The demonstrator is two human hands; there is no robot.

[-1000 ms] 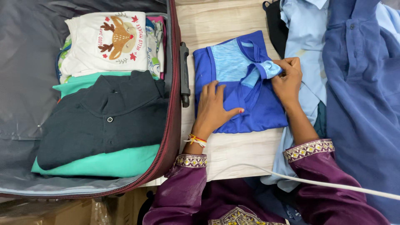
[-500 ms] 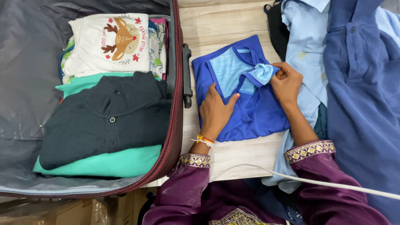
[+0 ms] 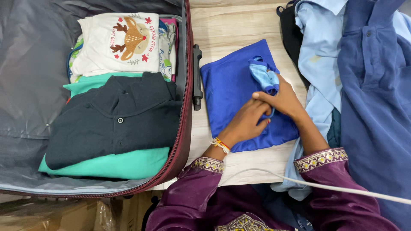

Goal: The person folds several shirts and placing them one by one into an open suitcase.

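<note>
Blue shirt (image 3: 233,92) lies folded on the wooden table (image 3: 222,25), just beside the open suitcase (image 3: 182,141). Left hand (image 3: 246,124) presses flat on it, fingers open. Right hand (image 3: 282,100) pinches the light blue sleeve (image 3: 263,77). Tuck the sleeve in slowly and keep the fold smooth.

My left hand (image 3: 248,122) and right hand (image 3: 282,100) meet on a folded blue shirt (image 3: 233,90) on the bench (image 3: 222,25), my right hand's fingers pinching its light-blue sleeve (image 3: 263,77), beside an open suitcase (image 3: 186,64).
</note>
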